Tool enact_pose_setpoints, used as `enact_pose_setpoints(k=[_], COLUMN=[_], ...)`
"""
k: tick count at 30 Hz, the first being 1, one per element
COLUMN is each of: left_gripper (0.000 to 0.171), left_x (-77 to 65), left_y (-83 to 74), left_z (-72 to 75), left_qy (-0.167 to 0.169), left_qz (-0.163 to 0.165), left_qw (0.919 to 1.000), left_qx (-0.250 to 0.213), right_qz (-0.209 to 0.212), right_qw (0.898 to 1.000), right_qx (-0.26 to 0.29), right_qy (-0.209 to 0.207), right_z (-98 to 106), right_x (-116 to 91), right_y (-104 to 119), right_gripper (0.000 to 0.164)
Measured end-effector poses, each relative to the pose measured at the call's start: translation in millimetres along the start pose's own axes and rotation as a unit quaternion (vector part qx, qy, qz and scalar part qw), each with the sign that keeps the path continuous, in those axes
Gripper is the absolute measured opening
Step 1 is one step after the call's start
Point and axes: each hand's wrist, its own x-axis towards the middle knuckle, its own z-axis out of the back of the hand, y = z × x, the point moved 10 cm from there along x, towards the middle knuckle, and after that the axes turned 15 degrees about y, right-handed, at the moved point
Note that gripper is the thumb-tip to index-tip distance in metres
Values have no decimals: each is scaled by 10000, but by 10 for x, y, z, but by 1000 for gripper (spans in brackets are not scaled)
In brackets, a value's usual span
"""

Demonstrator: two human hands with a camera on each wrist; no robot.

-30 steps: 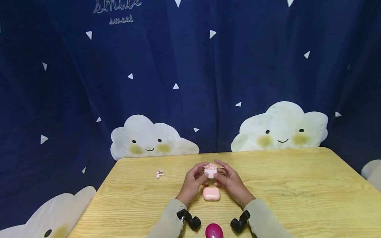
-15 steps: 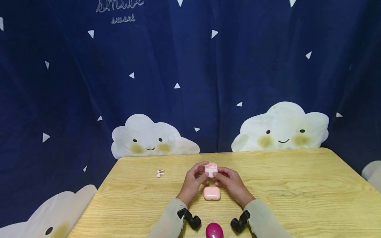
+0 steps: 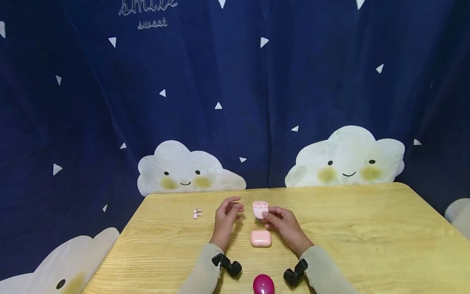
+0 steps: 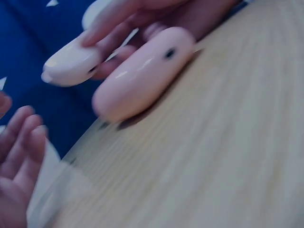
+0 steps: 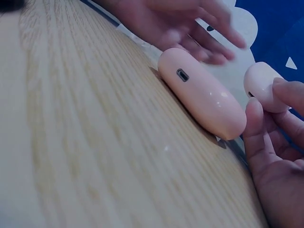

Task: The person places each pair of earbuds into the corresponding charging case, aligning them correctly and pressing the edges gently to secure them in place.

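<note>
My right hand [image 3: 288, 228] pinches a small pale pink earbud case [image 3: 260, 210] by its right side, with the lid raised. In the right wrist view, thumb and fingers hold this case [image 5: 264, 85] above the table. My left hand [image 3: 225, 222] is apart from it, to its left, with loosely bent fingers and nothing in them. A second, deeper pink earbud case [image 3: 261, 238] lies closed on the table between the hands, nearer to me. Its charging port shows in both wrist views. A pair of pale pink earbuds [image 3: 198, 214] rests on the table, left of my left hand.
A glossy magenta round object [image 3: 263, 284] sits at the near edge of the view, partly cut off. The light wooden table [image 3: 352, 237] ends at a dark blue curtain [image 3: 235, 81] printed with clouds. Each wrist wears a small black camera [image 3: 295, 273].
My left hand has let go of the pale case and moved left. My right hand keeps hold of the case nearly in place, its forefinger drawn down from beside the lid.
</note>
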Motion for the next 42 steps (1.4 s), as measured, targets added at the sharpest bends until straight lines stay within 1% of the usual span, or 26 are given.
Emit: enact_pose_setpoints(k=[1, 2, 4, 6, 9, 11, 14, 17, 21, 22, 25, 26, 29, 31, 34, 42], left_gripper=[23, 22, 18, 16, 13, 13, 14, 15, 14, 13, 11, 11, 13, 15, 15, 15], left_x=[-13, -25, -67, -137, -268, -350, -455, -536, -621, -635, -654, -651, -625, -606, -590, -615], left_y=[-18, -2, 35, 67, 96, 79, 44, -13, -84, -91, -73, -58, 8, 38, 59, 54], left_z=[100, 218, 472, 720, 1036, 1190, 1360, 1462, 1516, 1522, 1527, 1522, 1506, 1494, 1486, 1485], left_qy=[-280, -587, -1254, -1888, -2639, -2954, -3243, -3361, -3381, -3356, -3215, -3128, -2857, -2721, -2615, -2571], left_qz=[-84, -153, -224, -194, -67, -1, 38, 77, 248, 324, 691, 833, 1204, 1332, 1442, 1594], left_qw=[9995, 9981, 9909, 9787, 9579, 9464, 9330, 9193, 8982, 8936, 8806, 8779, 8721, 8694, 8682, 8628], left_qx=[94, 142, 443, 779, 1130, 1302, 1563, 2047, 2798, 2963, 3412, 3529, 3787, 3903, 3962, 4049], right_qz=[14, 29, 41, 24, -12, -32, -48, -81, -98, -95, -53, -43, 5, 8, -22, -21], right_qw=[10000, 10000, 10000, 10000, 10000, 10000, 10000, 9999, 9999, 9999, 9999, 9999, 10000, 10000, 10000, 9999], right_qx=[10, 21, 60, 72, 63, 27, 7, 21, 73, 84, 90, 87, 55, 26, 18, 122], right_qy=[-13, -18, -43, -44, -13, 1, -19, -58, -102, -96, -70, -55, -2, 7, -8, -24], right_z=[8, 16, 28, 26, 15, 9, 5, 6, 10, 11, 17, 19, 22, 25, 27, 3], right_x=[3, 4, 0, -8, -11, -10, -2, 4, 4, 5, 5, 6, -1, -9, -19, -5], right_y=[4, 9, 15, 15, 10, 9, 5, -10, -32, -34, -22, -17, 16, 32, 40, 21], right_gripper=[38, 38, 37, 37, 38, 38, 38, 37, 36, 36, 36, 36, 37, 36, 36, 34])
